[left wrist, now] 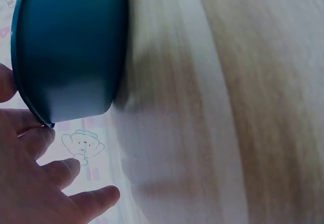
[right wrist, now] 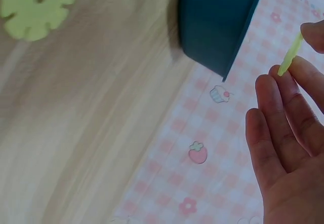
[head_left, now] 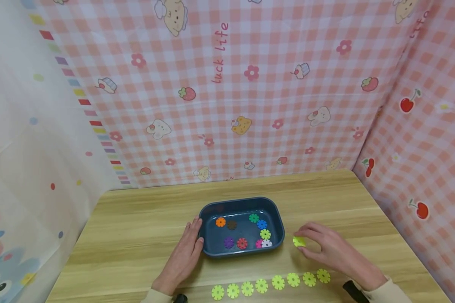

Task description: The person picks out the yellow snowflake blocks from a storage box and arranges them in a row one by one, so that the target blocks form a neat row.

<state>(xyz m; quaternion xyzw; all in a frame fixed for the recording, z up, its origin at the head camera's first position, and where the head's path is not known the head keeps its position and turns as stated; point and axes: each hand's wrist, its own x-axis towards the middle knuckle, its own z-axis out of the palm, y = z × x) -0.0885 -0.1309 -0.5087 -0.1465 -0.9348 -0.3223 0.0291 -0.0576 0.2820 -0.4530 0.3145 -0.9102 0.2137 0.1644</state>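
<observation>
The right hand (head_left: 324, 248) pinches a yellow-green snowflake disc (head_left: 299, 241) between thumb and fingertips, just right of the dark blue tray (head_left: 246, 254). In the right wrist view this disc (right wrist: 290, 57) shows edge-on, with the other fingers stretched out below it. The left hand (head_left: 183, 254) lies against the tray's left rim, its fingers straight. Its fingertips touch the rim in the left wrist view too. Inside the tray lie several discs, among them an orange disc (head_left: 220, 221), a purple disc (head_left: 229, 243), a blue disc (head_left: 262, 224) and another yellow-green disc (head_left: 265, 234).
A row of several yellow-green discs (head_left: 278, 282) lies along the front of the wooden table (head_left: 136, 235). Behind the table hangs a pink checked cloth (head_left: 227, 147), and more cloth covers both sides.
</observation>
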